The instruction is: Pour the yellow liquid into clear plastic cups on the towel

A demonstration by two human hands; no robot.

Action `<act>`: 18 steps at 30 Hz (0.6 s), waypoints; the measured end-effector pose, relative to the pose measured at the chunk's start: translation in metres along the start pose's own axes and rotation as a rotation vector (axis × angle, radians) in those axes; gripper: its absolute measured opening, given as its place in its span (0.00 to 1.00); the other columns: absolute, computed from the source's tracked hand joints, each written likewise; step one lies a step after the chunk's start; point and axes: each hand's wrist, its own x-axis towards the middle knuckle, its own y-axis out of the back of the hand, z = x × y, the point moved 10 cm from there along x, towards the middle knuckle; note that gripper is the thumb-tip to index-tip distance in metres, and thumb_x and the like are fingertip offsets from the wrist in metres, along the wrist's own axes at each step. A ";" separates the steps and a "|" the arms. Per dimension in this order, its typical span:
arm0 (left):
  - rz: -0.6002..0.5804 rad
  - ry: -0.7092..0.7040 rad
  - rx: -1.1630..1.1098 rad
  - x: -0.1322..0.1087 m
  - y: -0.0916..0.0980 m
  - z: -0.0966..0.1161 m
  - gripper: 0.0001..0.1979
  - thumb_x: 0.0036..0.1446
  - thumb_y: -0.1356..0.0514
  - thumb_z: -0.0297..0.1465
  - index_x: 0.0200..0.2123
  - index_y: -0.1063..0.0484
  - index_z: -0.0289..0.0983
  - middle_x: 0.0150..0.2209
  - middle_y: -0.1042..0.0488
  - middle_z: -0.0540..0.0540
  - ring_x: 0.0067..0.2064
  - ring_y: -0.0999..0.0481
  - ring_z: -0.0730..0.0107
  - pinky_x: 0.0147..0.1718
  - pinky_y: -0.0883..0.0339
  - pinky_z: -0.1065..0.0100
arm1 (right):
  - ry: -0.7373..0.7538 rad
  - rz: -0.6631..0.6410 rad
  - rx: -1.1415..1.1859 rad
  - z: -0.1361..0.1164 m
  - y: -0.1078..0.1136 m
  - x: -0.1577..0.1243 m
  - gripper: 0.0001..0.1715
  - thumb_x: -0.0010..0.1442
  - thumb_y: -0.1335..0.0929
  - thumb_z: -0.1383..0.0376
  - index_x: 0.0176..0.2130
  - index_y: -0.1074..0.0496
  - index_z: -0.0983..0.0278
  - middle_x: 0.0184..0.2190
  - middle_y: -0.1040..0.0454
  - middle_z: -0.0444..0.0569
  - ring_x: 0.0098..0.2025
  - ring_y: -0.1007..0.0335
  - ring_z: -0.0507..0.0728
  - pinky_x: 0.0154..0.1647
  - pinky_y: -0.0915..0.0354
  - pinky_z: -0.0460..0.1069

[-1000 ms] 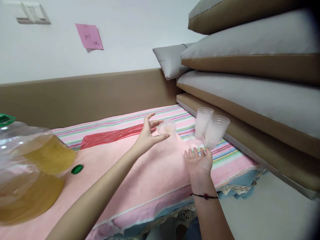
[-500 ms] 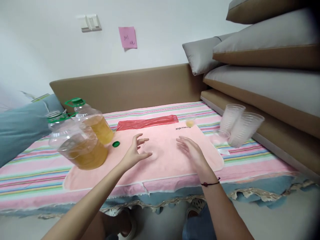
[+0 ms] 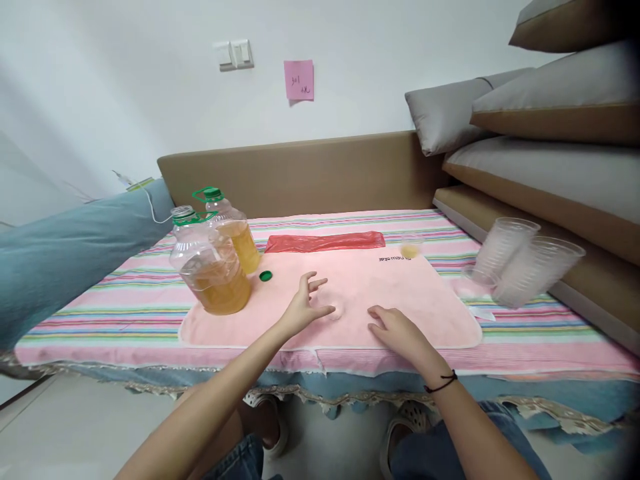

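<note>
A small clear plastic cup point(image 3: 338, 308) stands on the pink towel point(image 3: 350, 273) in front of me, hard to make out against it. My left hand point(image 3: 306, 303) curves round it from the left, thumb on the near side and fingers on the far side. My right hand point(image 3: 400, 332) hovers to the right of the cup, palm down, fingers loosely bent and apart, holding nothing. To the left stands a large uncapped bottle point(image 3: 220, 287) of yellow liquid. A green cap point(image 3: 265, 275) lies beside it on the towel.
Behind the uncapped bottle is a second, green-capped bottle point(image 3: 240, 240). A red plastic bag point(image 3: 325, 242) lies along the towel's far edge. A cup with yellow liquid point(image 3: 410, 250) stands at the far right corner. Stacked clear cups point(image 3: 537, 273) lean near the cushions point(image 3: 560, 160).
The view has turned left, so everything sits further right. My right hand has come lower and turned palm down. My left hand stays around the cup.
</note>
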 end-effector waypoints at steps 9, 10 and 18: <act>-0.043 -0.011 -0.032 0.000 -0.005 -0.002 0.46 0.41 0.29 0.31 0.59 0.51 0.43 0.65 0.38 0.31 0.67 0.40 0.52 0.61 0.48 0.45 | 0.074 -0.092 -0.156 0.000 -0.007 -0.003 0.24 0.57 0.37 0.73 0.52 0.26 0.69 0.51 0.22 0.58 0.56 0.30 0.61 0.56 0.39 0.52; -0.048 -0.015 -0.032 0.000 -0.005 0.000 0.46 0.41 0.29 0.31 0.60 0.52 0.44 0.65 0.38 0.31 0.67 0.41 0.52 0.61 0.48 0.45 | 0.075 -0.091 -0.161 0.000 -0.007 -0.003 0.24 0.58 0.37 0.72 0.52 0.26 0.69 0.51 0.22 0.59 0.55 0.29 0.61 0.56 0.39 0.52; 0.244 -0.221 0.121 -0.010 0.063 0.044 0.31 0.54 0.36 0.37 0.58 0.45 0.42 0.62 0.34 0.36 0.65 0.36 0.57 0.61 0.44 0.51 | 0.041 -0.024 -0.162 0.005 -0.002 0.001 0.22 0.57 0.36 0.71 0.49 0.24 0.61 0.46 0.18 0.52 0.49 0.23 0.59 0.49 0.34 0.49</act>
